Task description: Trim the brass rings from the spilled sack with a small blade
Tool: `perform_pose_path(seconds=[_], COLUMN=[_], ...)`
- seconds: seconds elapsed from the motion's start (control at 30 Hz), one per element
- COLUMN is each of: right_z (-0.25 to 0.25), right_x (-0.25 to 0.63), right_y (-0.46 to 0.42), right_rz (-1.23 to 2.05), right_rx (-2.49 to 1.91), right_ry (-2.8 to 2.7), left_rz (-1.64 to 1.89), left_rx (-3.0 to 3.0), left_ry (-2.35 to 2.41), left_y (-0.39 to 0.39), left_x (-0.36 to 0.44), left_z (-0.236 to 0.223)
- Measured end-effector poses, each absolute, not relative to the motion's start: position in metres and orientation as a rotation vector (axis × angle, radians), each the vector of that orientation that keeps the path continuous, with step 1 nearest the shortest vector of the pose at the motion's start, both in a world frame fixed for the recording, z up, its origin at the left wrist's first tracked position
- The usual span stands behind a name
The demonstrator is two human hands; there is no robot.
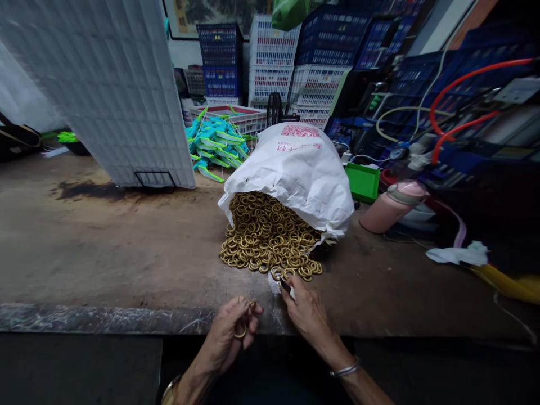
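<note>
Several brass-coloured rings are in the closed fingers of my left hand, just over the front edge of the table. My right hand is closed around a small tool with a dark tip; most of the tool is hidden in the palm, so its kind is unclear. That tip points at the near edge of a heap of rings. The heap spills from the mouth of a white woven sack lying on its side. A bit of clear plastic lies by the tip.
A tall pale ribbed panel stands left on the worn table. Behind the sack is a pile of teal and neon-yellow pieces. Right are a green tray, a pink bottle and orange hoses. Stacked crates fill the back.
</note>
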State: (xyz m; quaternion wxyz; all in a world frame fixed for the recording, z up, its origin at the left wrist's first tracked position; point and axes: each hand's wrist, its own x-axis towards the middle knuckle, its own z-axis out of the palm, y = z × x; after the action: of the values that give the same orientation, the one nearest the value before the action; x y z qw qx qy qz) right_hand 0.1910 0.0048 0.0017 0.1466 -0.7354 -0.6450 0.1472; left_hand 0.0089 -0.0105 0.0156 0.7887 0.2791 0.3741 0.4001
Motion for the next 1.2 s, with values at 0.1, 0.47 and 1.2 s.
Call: perform_pose_path(seconds=[0.1,0.47,1.2], right_z=[0.001,0.003,0.018], right_x=[0.186,0.178,0.144], right_y=[0.004,0.003,0.007], right_rz=[0.365,0.373,1.655], right_rx=[-2.113,-2.246,-1.472], right_ry=[-1.855,-1.911,-1.078], left_rz=[0.910,0.863,1.005], left_rx=[0.515,0.323,0.949], left_ry=[0.787,0.739,1.030], left_y=[-0.008,0.003,0.008], left_x=[0.009,0.008,0.016], left_z=[0.013,0.009,0.020])
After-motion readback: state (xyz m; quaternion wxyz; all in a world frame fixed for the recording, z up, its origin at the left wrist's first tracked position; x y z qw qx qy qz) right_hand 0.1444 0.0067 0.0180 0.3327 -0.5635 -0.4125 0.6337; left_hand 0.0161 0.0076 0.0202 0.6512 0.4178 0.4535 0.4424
